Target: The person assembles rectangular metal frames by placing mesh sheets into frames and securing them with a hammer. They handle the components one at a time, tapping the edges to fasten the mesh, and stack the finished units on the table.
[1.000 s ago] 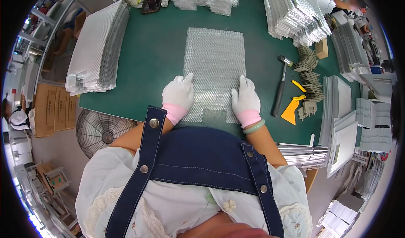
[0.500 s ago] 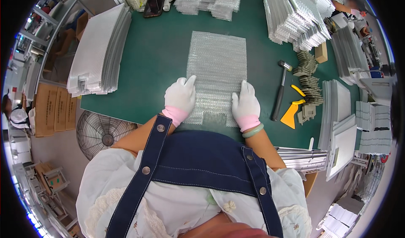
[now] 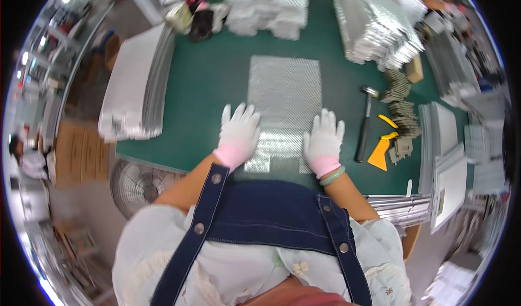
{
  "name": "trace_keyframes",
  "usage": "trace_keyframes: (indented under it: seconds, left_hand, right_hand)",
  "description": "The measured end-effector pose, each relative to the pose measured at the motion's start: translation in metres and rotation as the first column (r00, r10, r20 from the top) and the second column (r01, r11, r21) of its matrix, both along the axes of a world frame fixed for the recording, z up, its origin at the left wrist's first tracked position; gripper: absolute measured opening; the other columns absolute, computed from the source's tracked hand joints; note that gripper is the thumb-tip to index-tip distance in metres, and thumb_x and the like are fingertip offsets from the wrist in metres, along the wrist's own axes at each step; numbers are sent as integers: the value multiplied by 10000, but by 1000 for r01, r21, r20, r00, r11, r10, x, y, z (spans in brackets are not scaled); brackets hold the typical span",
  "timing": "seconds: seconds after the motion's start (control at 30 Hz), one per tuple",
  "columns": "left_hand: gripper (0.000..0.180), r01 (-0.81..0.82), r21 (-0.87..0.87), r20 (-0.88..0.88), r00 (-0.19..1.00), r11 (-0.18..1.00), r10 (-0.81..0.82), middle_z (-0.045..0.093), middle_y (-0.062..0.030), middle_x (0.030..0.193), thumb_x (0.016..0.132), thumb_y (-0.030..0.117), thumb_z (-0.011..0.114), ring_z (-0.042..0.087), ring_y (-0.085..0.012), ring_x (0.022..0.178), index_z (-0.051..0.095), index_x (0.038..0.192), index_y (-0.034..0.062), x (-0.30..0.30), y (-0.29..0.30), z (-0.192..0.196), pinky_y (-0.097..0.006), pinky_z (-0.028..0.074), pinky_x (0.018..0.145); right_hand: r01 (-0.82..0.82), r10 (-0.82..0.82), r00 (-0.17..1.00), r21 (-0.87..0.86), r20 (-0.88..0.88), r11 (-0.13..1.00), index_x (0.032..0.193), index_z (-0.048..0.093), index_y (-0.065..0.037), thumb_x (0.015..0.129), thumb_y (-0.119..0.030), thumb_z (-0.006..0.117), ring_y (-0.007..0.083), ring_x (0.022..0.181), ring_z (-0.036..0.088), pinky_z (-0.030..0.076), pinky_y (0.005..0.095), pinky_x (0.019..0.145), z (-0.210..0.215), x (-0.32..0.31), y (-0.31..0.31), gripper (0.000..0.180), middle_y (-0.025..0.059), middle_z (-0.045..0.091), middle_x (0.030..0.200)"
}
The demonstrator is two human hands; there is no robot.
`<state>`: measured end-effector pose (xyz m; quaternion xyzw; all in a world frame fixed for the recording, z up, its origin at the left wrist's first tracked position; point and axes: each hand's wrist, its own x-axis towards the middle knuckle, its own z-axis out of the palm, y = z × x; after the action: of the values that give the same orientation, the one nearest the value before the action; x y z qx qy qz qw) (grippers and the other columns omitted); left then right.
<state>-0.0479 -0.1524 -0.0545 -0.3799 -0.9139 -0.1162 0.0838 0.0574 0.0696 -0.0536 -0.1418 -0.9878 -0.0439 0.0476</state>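
Lying between two white-gloved hands with pink cuffs—left hand (image 3: 239, 135) and right hand (image 3: 325, 140)—one silver, rectangular, dimpled metallic-looking sheet (image 3: 285, 97) is resting on the dark green tabletop (image 3: 201, 89). Its long axis is running away from the wearer, most of its length lying beyond the fingertips; a notch is sitting in the near edge, between the wrists. Each hand is overlapping its own side edge, so neither is clearly nearer. Both grips are lying flat, fingers extended, closing on nothing; pressure is not readable.

Counts, relative to the hands:
- Similar silver sheets: three stacks—one tall stack on the left (image 3: 130, 83), one ragged stack straight beyond (image 3: 268, 4), one leaning stack beyond and right (image 3: 374, 23). Sheets are overlapping too closely to count.
- Right of the right hand: one black-handled hammer (image 3: 366, 121) is lying nearest, then one orange-yellow triangular scraper (image 3: 378, 154).
- Farther right: small grey-tan pieces (image 3: 403, 116) are bunching in rows, count unclear; one tan block (image 3: 414, 70) is sitting beyond them.
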Motion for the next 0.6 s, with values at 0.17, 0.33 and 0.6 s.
trace_keyframes:
  seconds: [0.17,0.33,0.6]
  left_hand:
    - [455,127,-3,-100,987,992,-127,594,-136,1193,877,314,623,510,-359,1232,605,1266,78,-21,-10,12,-606,258,1130]
    - [516,201,-81,87,977,976,-194,531,-164,1440,880,379,640,397,-408,1394,617,1293,71,-36,-11,15,-620,177,1180]
    - [589,321,-376,194,944,869,-265,601,-119,1358,855,527,625,481,-340,1316,662,1260,102,-60,5,49,-607,161,1199]
  right_hand:
    - [-103,146,977,-262,153,959,1538,317,-28,921,-607,532,302,1521,216,128,577,1214,24,-6,6,873,174,307,1601]
    - [-191,296,907,-335,299,923,1452,460,-25,942,-608,497,320,1424,396,292,506,1164,55,-19,31,776,199,444,1513]
    - [-169,-80,812,-364,-579,916,1106,722,-55,910,-500,572,375,1028,681,522,428,933,196,-193,188,509,204,726,1043]
